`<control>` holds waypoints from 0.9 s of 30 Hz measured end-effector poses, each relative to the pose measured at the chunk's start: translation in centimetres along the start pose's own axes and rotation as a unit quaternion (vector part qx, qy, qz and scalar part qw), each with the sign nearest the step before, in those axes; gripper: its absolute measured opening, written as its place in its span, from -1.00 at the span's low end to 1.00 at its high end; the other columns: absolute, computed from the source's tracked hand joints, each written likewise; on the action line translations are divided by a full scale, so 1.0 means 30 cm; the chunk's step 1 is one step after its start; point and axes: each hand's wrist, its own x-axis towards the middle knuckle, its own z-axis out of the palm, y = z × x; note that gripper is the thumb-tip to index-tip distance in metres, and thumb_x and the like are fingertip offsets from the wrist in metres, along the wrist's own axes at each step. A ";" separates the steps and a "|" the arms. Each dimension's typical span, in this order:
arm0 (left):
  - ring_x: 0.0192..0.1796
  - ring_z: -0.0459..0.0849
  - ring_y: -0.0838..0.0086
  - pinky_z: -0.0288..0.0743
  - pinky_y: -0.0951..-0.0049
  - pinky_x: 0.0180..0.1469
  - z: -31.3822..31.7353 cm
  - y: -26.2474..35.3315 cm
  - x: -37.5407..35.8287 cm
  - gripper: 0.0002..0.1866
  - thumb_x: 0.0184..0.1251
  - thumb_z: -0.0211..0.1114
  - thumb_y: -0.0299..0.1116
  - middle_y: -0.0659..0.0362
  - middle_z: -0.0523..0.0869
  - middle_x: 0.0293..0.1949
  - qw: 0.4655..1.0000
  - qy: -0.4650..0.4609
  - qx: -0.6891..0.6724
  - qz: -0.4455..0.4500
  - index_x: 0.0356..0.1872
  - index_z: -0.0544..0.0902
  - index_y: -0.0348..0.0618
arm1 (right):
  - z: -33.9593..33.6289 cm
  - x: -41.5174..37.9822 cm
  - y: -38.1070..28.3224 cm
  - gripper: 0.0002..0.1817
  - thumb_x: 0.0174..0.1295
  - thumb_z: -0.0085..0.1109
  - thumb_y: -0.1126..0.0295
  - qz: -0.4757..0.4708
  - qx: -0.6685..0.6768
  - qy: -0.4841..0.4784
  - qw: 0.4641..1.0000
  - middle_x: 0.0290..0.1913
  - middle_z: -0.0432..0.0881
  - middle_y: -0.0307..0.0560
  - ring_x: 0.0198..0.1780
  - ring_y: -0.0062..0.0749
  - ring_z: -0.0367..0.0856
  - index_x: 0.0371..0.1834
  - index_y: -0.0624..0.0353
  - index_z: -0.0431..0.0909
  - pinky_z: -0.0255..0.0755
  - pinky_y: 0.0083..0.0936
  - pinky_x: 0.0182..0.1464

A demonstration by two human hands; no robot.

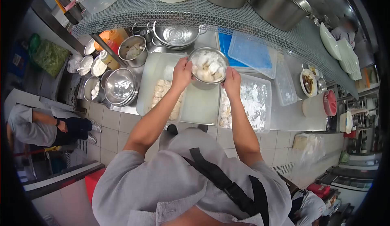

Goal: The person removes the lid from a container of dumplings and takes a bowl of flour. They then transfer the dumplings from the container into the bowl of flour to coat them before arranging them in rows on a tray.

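Note:
A round metal bowl (199, 52) is held level over the counter between my two hands. Inside it lie pale pieces coated in white powder (209, 65). My left hand (183, 74) grips the rim on the left, and my right hand (232, 83) grips it on the right. Below, to the left, pale rounded pieces (166, 96) sit in rows in a plastic tub (144, 85). Another clear tub (266, 104), powdered white inside, stands below my right hand, with a few round pieces (224, 116) at its left side. Between the tubs is a pale surface (200, 108).
Stacked metal bowls (121, 87), small containers and squeeze bottles (109, 59) crowd the left. A mesh shelf (183, 12) with pots overhangs the counter's back. Clear lids (252, 55) lie behind the right tub. A plate of food (308, 83) is farther right. Another person (38, 124) is at left.

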 end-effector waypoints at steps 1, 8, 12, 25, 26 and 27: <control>-0.48 0.57 0.57 0.54 0.54 -0.48 0.003 0.016 0.008 -0.64 0.48 0.03 -0.33 0.15 0.61 -0.27 1.000 0.001 -0.001 0.007 0.16 0.45 -0.37 | 0.001 0.043 0.023 -0.63 0.49 -0.17 0.21 0.015 -0.051 -0.018 0.998 -0.58 0.53 -0.27 -0.67 -0.68 0.41 -0.17 0.29 0.55 0.27 -0.68 -0.66; 0.06 0.57 0.36 0.49 0.43 -0.06 -0.038 0.008 -0.019 -0.69 0.47 0.00 -0.38 -0.09 0.46 0.24 0.967 0.001 0.123 0.223 0.04 0.51 -0.41 | 0.002 -0.031 -0.150 -0.65 0.48 -0.18 0.26 -0.105 0.028 0.021 0.994 -0.49 0.60 -0.15 -0.64 -0.60 0.50 -0.13 0.31 0.55 0.37 -0.61 -0.63; 0.08 0.54 0.47 0.50 0.57 -0.16 -0.011 0.037 -0.033 -0.68 0.49 -0.02 -0.37 -0.01 0.42 0.28 0.992 -0.013 0.108 0.057 0.09 0.50 -0.38 | -0.003 0.010 0.016 -0.64 0.48 -0.18 0.24 0.024 0.000 -0.016 1.000 -0.54 0.57 -0.16 -0.67 -0.62 0.48 -0.12 0.31 0.54 0.35 -0.64 -0.65; -0.38 0.60 0.51 0.51 0.53 -0.45 0.008 0.030 0.025 -0.68 0.47 -0.01 -0.36 0.14 0.61 -0.27 0.998 0.013 0.054 -0.027 0.09 0.48 -0.37 | 0.007 0.049 -0.008 -0.63 0.47 -0.17 0.27 0.077 -0.014 -0.038 0.996 -0.53 0.58 -0.18 -0.63 -0.64 0.51 -0.01 0.34 0.56 0.36 -0.63 -0.64; -0.37 0.60 0.50 0.52 0.52 -0.40 0.007 0.047 0.029 -0.67 0.47 0.00 -0.36 0.13 0.61 -0.27 0.998 0.007 0.060 -0.024 0.10 0.48 -0.37 | 0.005 0.043 -0.032 -0.61 0.47 -0.16 0.24 0.064 -0.004 -0.036 0.997 -0.54 0.57 -0.18 -0.65 -0.65 0.48 0.08 0.33 0.52 0.35 -0.63 -0.65; -0.35 0.61 0.48 0.53 0.51 -0.35 0.007 0.048 0.021 -0.66 0.46 0.00 -0.36 0.13 0.61 -0.27 0.998 0.002 0.066 -0.025 0.11 0.47 -0.38 | -0.004 0.029 -0.053 -0.61 0.47 -0.16 0.24 0.064 -0.004 -0.036 0.997 -0.54 0.57 -0.18 -0.65 -0.65 0.48 0.08 0.33 0.52 0.35 -0.63 -0.65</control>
